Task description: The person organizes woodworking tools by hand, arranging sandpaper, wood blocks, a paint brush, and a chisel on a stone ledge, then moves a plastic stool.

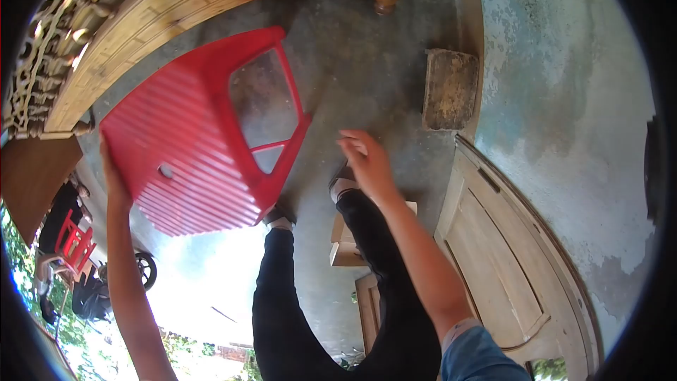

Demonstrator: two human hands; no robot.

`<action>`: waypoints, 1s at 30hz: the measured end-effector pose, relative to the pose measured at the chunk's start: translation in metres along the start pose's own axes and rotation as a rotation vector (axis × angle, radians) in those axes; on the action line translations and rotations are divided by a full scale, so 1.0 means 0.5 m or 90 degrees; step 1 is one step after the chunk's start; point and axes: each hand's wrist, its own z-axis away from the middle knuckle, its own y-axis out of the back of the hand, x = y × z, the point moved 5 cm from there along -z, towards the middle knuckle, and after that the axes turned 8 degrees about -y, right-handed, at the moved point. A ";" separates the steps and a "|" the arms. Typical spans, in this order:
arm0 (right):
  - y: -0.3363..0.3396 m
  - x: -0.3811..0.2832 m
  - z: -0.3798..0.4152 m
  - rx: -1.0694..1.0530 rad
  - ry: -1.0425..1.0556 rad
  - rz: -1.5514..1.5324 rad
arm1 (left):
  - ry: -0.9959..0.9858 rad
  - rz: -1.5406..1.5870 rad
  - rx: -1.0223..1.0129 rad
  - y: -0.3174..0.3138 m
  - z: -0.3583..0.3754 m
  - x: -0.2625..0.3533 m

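A red plastic stool hangs tilted over the grey floor, left of centre. Its ribbed seat, with a small hole in it, faces me, and its open-framed legs point away to the upper right. My left hand grips the stool at its left edge; some of the fingers are hidden behind it. To the right of the stool, apart from it, my right hand is in the air with loosely bent fingers and nothing in them.
Carved wooden furniture curves along the top and left. A worn block sits by the peeling wall. Below it stands a wooden door. A small box lies near my leg. Outside are a red chair and a wheel.
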 end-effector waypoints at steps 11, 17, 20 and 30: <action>-0.326 -0.215 0.298 0.073 0.226 0.087 | 0.075 -0.188 -0.063 0.058 0.100 -0.044; -0.371 -0.181 0.307 0.131 0.252 0.121 | -0.111 -0.368 -0.070 0.107 0.195 -0.037; -0.380 -0.181 0.270 0.166 0.330 0.161 | -0.206 -0.293 -0.076 0.134 0.255 -0.079; -0.351 -0.185 0.359 0.015 0.047 0.215 | 0.117 -0.280 -0.072 0.337 0.652 -0.149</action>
